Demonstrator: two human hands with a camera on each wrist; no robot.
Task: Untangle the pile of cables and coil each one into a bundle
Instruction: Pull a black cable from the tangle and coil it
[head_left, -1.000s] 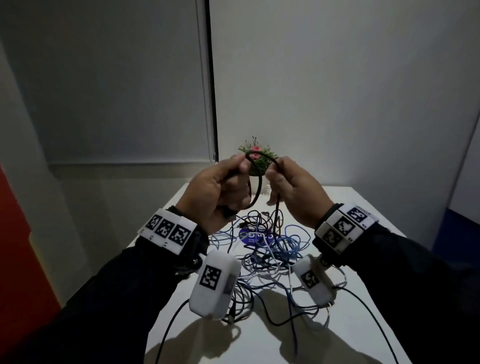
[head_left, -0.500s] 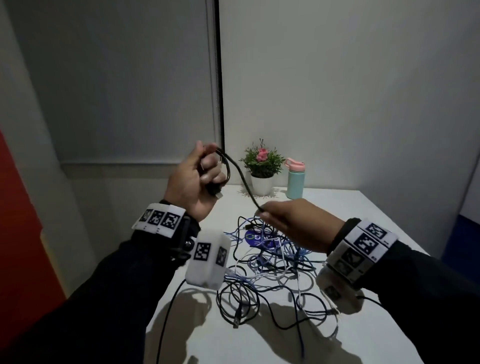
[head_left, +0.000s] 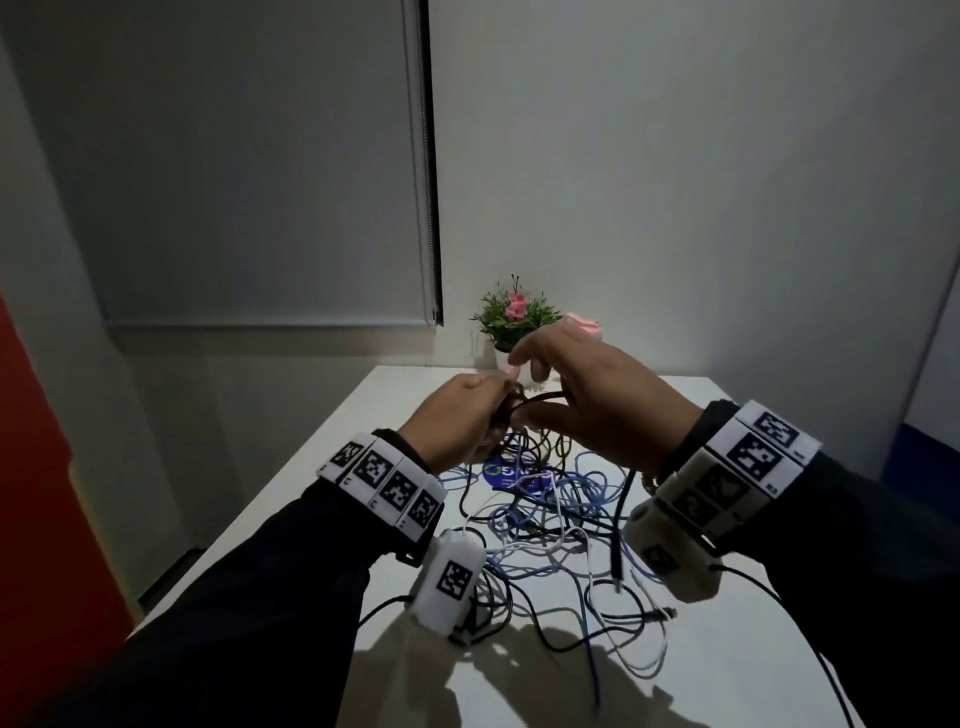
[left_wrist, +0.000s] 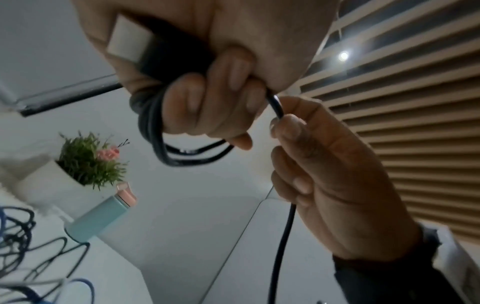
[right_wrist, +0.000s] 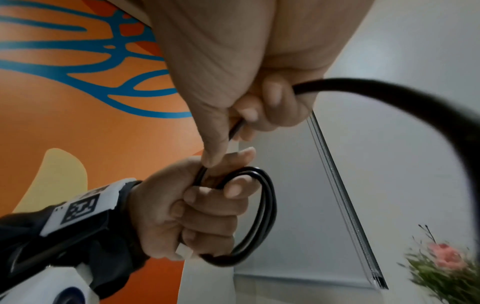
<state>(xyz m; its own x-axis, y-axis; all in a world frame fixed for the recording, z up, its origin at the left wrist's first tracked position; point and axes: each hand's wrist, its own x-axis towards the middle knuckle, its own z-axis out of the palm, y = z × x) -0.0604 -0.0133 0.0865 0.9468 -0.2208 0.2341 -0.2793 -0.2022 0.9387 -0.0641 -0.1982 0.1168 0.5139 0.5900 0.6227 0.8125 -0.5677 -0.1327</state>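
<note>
Grey walls and a closed roller blind (head_left: 249, 171) are standing behind a white table (head_left: 737, 670), and an orange wall with blue lines (right_wrist: 78, 61) is showing in the right wrist view. Above the table the left hand (head_left: 457, 421) is gripping a small coil of black cable (right_wrist: 262, 218); its fingers are curling tightly round two loops, and a white plug end (left_wrist: 127, 39) is sticking out of the fist. The right hand (head_left: 597, 405) is meeting the left one, thumb touching thumb, and it is pinching the same black cable between thumb and curled fingers, just beside the coil. From the right hand the free part of this cable is bending away and hanging down toward the table. Under both hands the pile of cables (head_left: 550, 525) is lying tangled on the table, with blue, white and black strands crossing one another over a blue round sticker (head_left: 511, 475). At the far edge a small potted plant with a pink flower (head_left: 514, 312) is standing next to a pale blue bottle with a pink cap (left_wrist: 101, 218).
</note>
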